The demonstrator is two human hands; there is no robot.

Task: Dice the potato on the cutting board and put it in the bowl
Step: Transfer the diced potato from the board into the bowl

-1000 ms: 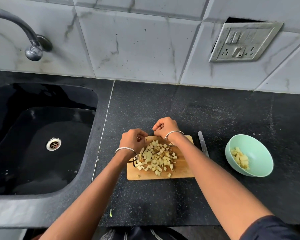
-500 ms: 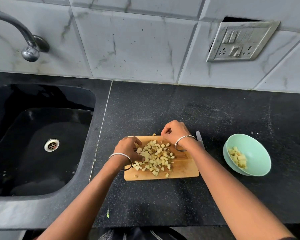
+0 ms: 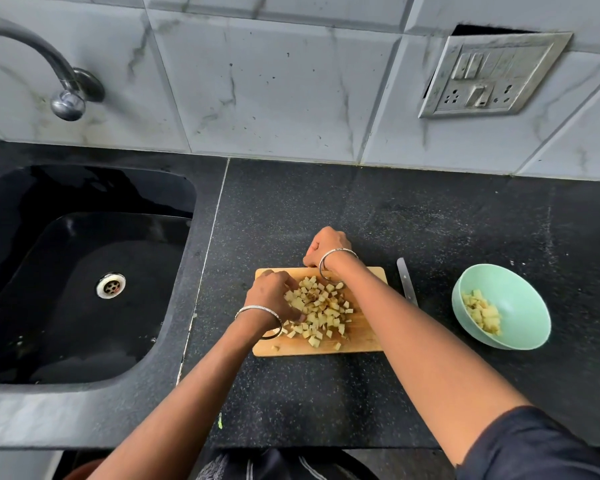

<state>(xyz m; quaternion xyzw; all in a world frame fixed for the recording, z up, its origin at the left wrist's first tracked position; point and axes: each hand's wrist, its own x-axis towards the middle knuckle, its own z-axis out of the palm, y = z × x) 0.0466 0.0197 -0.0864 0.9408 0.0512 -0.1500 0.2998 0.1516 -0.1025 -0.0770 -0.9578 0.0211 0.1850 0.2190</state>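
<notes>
A pile of pale diced potato (image 3: 321, 310) lies on the wooden cutting board (image 3: 364, 341) in the middle of the black counter. My left hand (image 3: 271, 296) sits on the left side of the pile, its fingers and thumb curled around some dice. My right hand (image 3: 326, 245) is a closed fist at the board's far edge, just behind the pile; nothing shows in it. To the right stands a mint-green bowl (image 3: 530, 320) with a small heap of diced potato (image 3: 482, 311) in it.
A knife (image 3: 406, 282) lies on the counter between the board and the bowl, its blade pointing away from me. A black sink (image 3: 84, 271) with a tap (image 3: 66, 102) fills the left side. A tiled wall with a switch plate (image 3: 489, 76) runs behind.
My left hand has moved down onto the left side of the pile and curled in. My right hand has stayed near the board's far edge. The board shifted slightly.
</notes>
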